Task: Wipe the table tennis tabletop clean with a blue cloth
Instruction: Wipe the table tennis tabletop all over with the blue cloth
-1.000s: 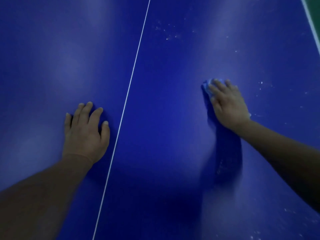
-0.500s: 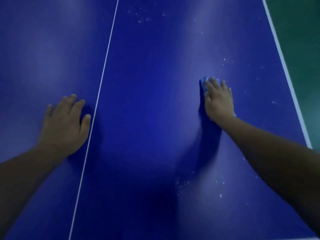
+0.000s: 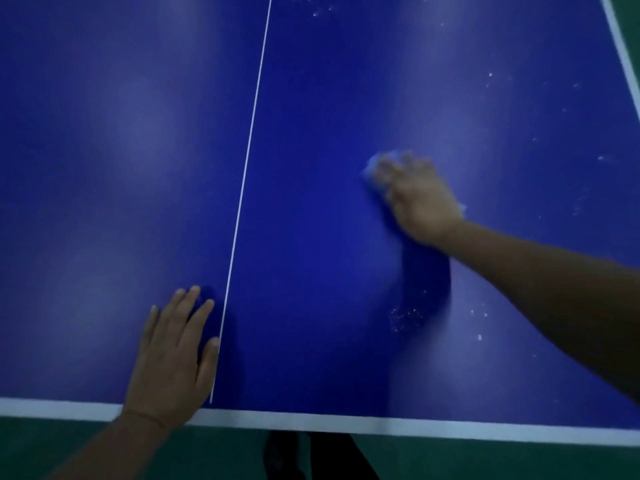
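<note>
Green flooring (image 3: 104, 448) runs along the bottom of the view, and against it, just under the table's near edge, stand dark shapes (image 3: 311, 455) too dim to make out. Above the floor lies the white end line (image 3: 415, 426) of the table tennis tabletop (image 3: 311, 202), a deep blue surface that fills nearly everything else.

Nearest on that surface is the left hand (image 3: 169, 368), palm down and flat on the blue, its wrist crossing the end line. Its fingers are straight and slightly spread, the thumb lying just beside the thin white centre line (image 3: 242, 188), which runs away from the end line toward the top of the view.

Right of the centre line, a scatter of white specks (image 3: 403, 318) sits in the shadow under the right forearm, with a few more just beyond the arm.

Farther out, the right hand (image 3: 419, 199) presses down on the blue cloth (image 3: 372, 171). Hand and cloth are motion-blurred; the fingers lie over the cloth, and only a pale blue edge of it shows past the fingertips and a sliver by the wrist. Whether the fingers curl into the cloth cannot be told.

Beyond and to the right, more white specks (image 3: 490, 76) dot the tabletop toward the white side line (image 3: 620, 50), with green floor past that corner.
</note>
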The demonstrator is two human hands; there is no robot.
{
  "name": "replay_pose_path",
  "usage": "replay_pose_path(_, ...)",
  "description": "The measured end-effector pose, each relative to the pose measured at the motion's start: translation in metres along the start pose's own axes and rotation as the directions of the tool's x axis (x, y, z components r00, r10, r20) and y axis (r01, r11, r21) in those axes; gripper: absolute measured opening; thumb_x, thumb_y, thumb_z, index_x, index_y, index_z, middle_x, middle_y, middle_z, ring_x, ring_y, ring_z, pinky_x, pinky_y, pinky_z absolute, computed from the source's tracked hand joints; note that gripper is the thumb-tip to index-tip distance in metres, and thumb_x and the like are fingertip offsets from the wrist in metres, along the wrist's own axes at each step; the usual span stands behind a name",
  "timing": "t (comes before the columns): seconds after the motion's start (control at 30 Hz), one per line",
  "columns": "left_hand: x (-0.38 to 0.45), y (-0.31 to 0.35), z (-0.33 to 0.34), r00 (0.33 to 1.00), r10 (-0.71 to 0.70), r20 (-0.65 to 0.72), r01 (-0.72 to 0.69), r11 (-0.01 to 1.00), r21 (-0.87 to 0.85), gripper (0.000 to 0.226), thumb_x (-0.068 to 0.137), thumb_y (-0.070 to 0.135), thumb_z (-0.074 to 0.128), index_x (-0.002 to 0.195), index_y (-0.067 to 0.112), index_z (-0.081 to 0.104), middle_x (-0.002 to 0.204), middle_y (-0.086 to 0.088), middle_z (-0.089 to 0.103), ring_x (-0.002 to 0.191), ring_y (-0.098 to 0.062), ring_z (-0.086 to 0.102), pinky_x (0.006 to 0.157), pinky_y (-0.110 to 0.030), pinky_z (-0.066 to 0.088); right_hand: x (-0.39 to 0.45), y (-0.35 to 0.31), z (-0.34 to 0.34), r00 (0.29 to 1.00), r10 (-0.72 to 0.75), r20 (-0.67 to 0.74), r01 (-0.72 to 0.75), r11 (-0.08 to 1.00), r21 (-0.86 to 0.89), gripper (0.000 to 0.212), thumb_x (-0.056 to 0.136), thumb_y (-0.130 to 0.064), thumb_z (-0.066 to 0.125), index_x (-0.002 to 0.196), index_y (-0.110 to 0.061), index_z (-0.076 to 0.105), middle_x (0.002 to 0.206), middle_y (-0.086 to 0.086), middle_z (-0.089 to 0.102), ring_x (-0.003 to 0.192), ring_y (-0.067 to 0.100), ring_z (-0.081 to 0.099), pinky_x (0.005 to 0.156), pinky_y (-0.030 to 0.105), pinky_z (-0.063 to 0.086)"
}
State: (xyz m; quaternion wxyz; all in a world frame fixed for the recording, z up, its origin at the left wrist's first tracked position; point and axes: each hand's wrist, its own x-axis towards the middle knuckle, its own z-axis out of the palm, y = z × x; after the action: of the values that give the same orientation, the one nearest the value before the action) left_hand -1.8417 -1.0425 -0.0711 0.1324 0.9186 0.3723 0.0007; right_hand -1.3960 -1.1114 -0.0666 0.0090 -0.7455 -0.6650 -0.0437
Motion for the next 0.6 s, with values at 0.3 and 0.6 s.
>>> replay_pose_path(0.3,-0.035,-0.004,0.005,1.000,0.003,0.009,-0.003,1.000,0.031,0.070,0.103,0.047,0.016,0.140,-0.002,0.049,0.154,-0.016,0.038,0.145,-0.032,0.028,0.117,-0.056,0.018,0.011,-0.124,0.009,0.861,-0.508,0.029,0.501,0.856,0.126,0.047,0.099,-0.023,0.041,0.145,-0.031,0.043,0.155,-0.003,0.038,0.140,0.033,0.035,0.118,0.048,0.023)
replay_pose_path(0.6,-0.038,-0.009,0.014,1.000,0.011,0.012,-0.012,0.998,0.068,0.064,0.098,0.043,0.026,0.144,0.002,0.044,0.157,-0.014,0.033,0.149,-0.031,0.024,0.121,-0.055,0.011,-0.067,0.008,-0.010,0.943,0.333,0.020,-0.334,0.938,0.091,0.041,0.104,-0.017,0.038,0.145,-0.022,0.045,0.153,0.006,0.042,0.135,0.043,0.040,0.108,0.059,0.032)
